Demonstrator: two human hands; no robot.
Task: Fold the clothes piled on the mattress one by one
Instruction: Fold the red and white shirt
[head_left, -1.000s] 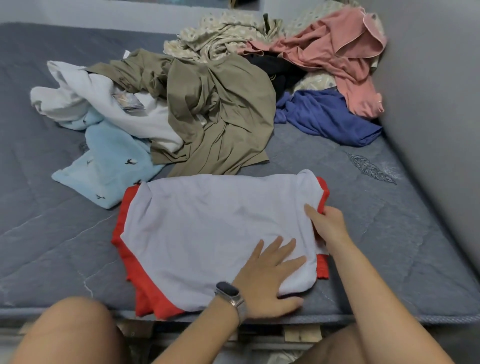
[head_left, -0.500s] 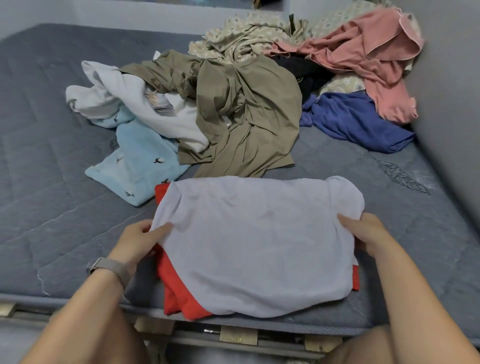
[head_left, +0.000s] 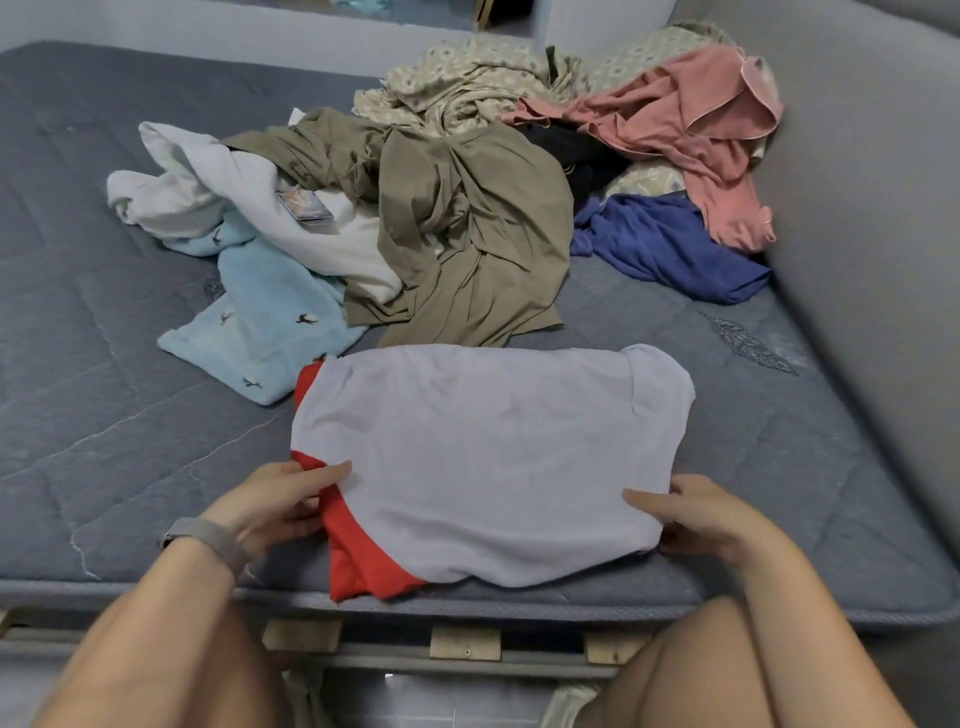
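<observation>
Readable text: none that you can make out anywhere.
Printed patch on the white garment (head_left: 306, 205): colours show, but any lettering is too blurred for you to read.
Light blue garment (head_left: 265, 317): small dark bird motifs only, no words.

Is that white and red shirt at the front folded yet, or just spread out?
Partly folded: the white and red shirt lies flat as a compact panel, red fabric tucked underneath.

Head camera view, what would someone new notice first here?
First the white and red shirt, lying flat at the mattress's near edge, with the left hand and right hand holding its near corners. Behind it sprawls the unfolded pile, with an olive garment in the middle and a pink one far right.
</observation>
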